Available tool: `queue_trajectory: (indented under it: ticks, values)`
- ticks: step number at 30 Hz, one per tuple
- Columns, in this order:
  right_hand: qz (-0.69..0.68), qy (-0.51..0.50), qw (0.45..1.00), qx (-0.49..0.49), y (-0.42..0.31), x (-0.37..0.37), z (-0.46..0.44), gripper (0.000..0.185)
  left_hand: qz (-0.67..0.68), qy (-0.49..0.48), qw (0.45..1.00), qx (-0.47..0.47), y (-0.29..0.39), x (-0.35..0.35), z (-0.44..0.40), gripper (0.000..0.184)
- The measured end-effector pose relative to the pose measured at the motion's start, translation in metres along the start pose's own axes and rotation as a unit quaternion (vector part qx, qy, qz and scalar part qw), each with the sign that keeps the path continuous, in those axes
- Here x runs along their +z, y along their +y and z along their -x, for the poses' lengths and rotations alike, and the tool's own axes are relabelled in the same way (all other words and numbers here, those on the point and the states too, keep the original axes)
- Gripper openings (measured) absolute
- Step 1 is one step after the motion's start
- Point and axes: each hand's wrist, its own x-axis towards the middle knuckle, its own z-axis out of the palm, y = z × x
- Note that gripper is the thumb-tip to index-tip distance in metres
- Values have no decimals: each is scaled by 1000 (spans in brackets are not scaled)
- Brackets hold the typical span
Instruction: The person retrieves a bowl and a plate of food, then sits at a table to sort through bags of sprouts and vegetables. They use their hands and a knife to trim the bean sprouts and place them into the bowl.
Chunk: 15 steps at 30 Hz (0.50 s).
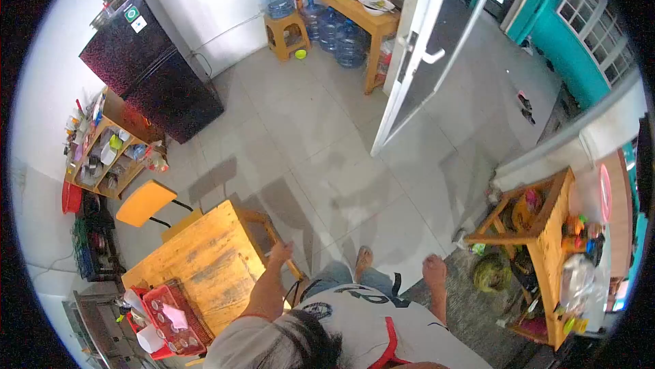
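Hanging apart on either side of the body, the left hand is beside the right edge of the wooden surface, and the right hand is over the floor, left of the wooden rack; how far open either is, or whether it grips anything, I cannot tell; a red basket sits on the near left of the surface; beyond stand a yellow chair, a dark fridge far left and an open white door far right.

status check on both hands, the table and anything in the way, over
Left hand by wooden table, no item visible. Right hand out to side, no item visible. White door open, ahead to the right.
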Motion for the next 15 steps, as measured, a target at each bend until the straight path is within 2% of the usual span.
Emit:
queue_trajectory:
  ticks: [1,3,5,7,11,15]
  values:
    - [47,20,993,-111,10,21,-49,15,25,-8,998,-62,-13,-19,12,59]
    - [-76,34,994,-75,-38,14,-153,15,32,-14,988,-152,-31,-35,32,73]
    - [-142,-88,986,-6,-92,-5,-246,17,-51,2,972,-228,-57,-31,36,73]
    - [-159,-107,981,-36,-106,17,-323,19,67,6,964,-259,-49,-45,54,68]
    - [-156,-137,978,-16,-150,55,-412,21,63,-75,957,-273,-26,-73,11,53]
    - [-221,-84,972,1,-200,76,-502,20,5,-121,969,-215,-15,-132,-144,40]
